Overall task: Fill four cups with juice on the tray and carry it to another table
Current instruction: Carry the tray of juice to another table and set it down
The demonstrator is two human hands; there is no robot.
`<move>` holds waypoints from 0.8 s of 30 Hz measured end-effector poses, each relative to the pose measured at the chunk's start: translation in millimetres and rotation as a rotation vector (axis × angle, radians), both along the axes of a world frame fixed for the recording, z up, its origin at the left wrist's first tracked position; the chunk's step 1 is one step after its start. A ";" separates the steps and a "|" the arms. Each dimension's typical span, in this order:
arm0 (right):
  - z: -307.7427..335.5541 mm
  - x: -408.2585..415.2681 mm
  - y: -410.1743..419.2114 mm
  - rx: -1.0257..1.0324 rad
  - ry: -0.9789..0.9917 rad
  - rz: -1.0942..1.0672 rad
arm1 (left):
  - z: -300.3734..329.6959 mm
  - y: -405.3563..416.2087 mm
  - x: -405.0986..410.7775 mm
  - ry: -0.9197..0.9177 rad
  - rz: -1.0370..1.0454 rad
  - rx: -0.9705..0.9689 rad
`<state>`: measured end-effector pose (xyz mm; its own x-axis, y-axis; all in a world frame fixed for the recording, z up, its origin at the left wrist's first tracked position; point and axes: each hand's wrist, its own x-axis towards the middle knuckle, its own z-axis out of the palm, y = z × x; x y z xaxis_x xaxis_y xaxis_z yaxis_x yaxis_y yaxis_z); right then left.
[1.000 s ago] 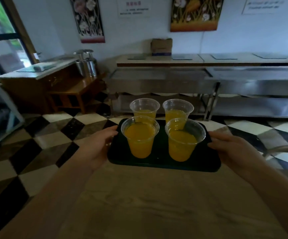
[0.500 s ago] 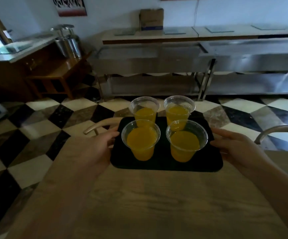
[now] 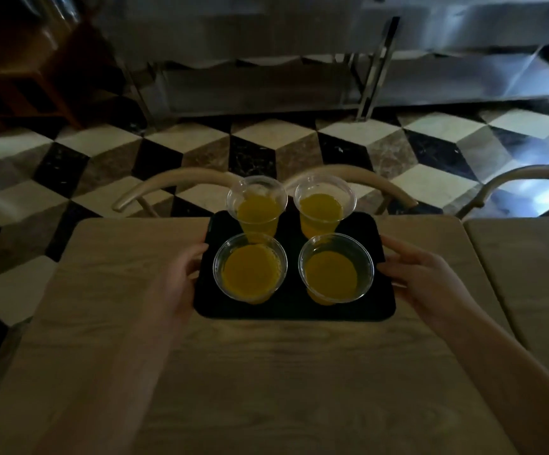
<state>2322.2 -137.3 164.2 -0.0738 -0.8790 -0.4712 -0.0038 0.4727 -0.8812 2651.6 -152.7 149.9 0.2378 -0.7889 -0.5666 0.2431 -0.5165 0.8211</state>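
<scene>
A black tray point(image 3: 294, 308) is over the far middle of a light wooden table point(image 3: 266, 372); whether it rests on the wood I cannot tell. Several clear plastic cups of orange juice stand on it: far left point(image 3: 257, 206), far right point(image 3: 324, 205), near left point(image 3: 250, 268) and near right point(image 3: 335, 270). My left hand point(image 3: 176, 284) grips the tray's left edge. My right hand point(image 3: 427, 284) grips its right edge, fingers along the rim.
A curved chair back point(image 3: 181, 182) stands just beyond the table's far edge. A second chair back point(image 3: 526, 178) and a second table point(image 3: 529, 274) are at the right. Steel shelving point(image 3: 266, 77) runs along the back over the checkered floor point(image 3: 79, 165).
The tray with the cups has come down and in over the wooden table. My view has tilted down, and both hands still hold the tray's edges.
</scene>
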 end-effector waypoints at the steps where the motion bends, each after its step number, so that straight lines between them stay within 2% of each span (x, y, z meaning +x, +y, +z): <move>1: -8.0 1.4 0.7 0.018 -0.005 -0.014 | -5.2 0.8 0.5 0.028 0.015 0.022; 6: -49.2 7.6 2.8 0.093 -0.014 -0.054 | -31.6 6.0 0.6 0.107 0.045 0.132; 24: -184.6 9.5 27.3 0.207 0.035 -0.160 | -169.1 34.2 -8.8 0.116 0.142 0.162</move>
